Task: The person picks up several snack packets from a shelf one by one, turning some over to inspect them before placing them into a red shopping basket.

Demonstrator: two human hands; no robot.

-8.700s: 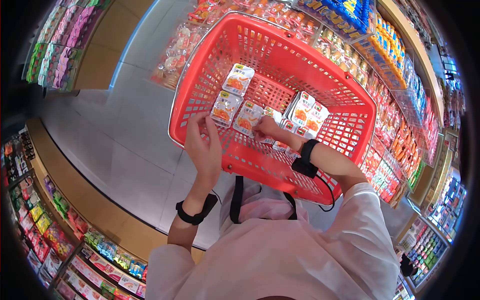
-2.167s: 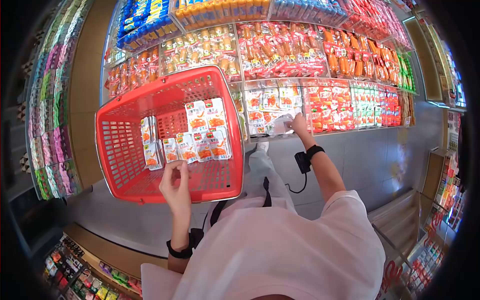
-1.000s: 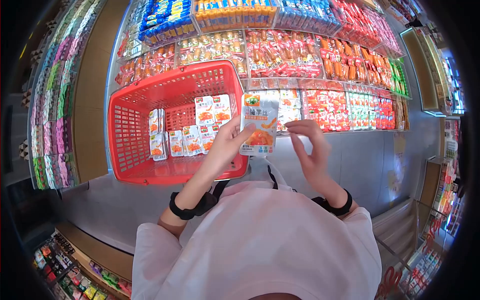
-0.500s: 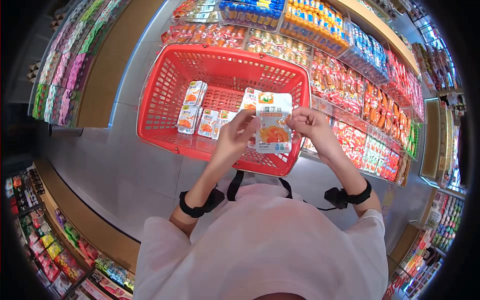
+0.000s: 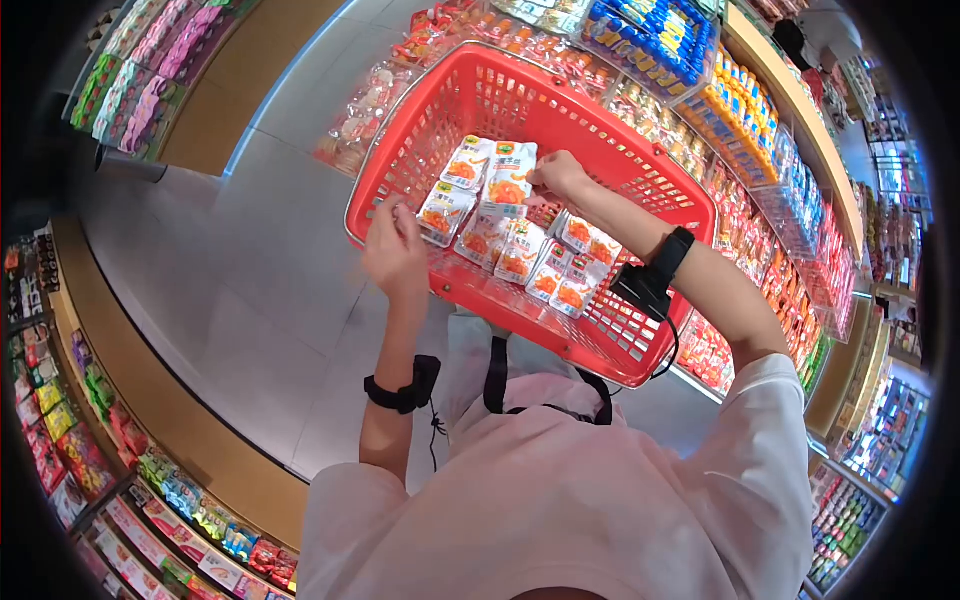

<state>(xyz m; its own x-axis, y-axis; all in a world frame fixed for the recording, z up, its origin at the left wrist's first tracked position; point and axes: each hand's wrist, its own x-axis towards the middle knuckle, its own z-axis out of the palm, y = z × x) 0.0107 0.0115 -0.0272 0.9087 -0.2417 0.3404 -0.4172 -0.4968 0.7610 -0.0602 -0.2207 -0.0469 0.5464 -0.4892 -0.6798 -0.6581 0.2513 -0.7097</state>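
Left hand: the left hand (image 5: pixel 393 255) is at the basket's left rim, fingers bent; no packet shows in it, and whether its grip is open or closed cannot be told.
Left packets: two groups (image 5: pixel 466 163) (image 5: pixel 444 213) lie at that end.
Held packet: the packet (image 5: pixel 508 178) is inside the basket's outline, beside the upper group, face up; its underside and any contact below are hidden.
Right hand: the right hand (image 5: pixel 562 174) grips the packet's right edge; its thumb is hard to see. Positioning seems in hand, calling for a light, level grip clear of neighbours.
Right packets: more (image 5: pixel 588 240) lie overlapped, partly behind the forearm.
Basket: red basket (image 5: pixel 610 130).
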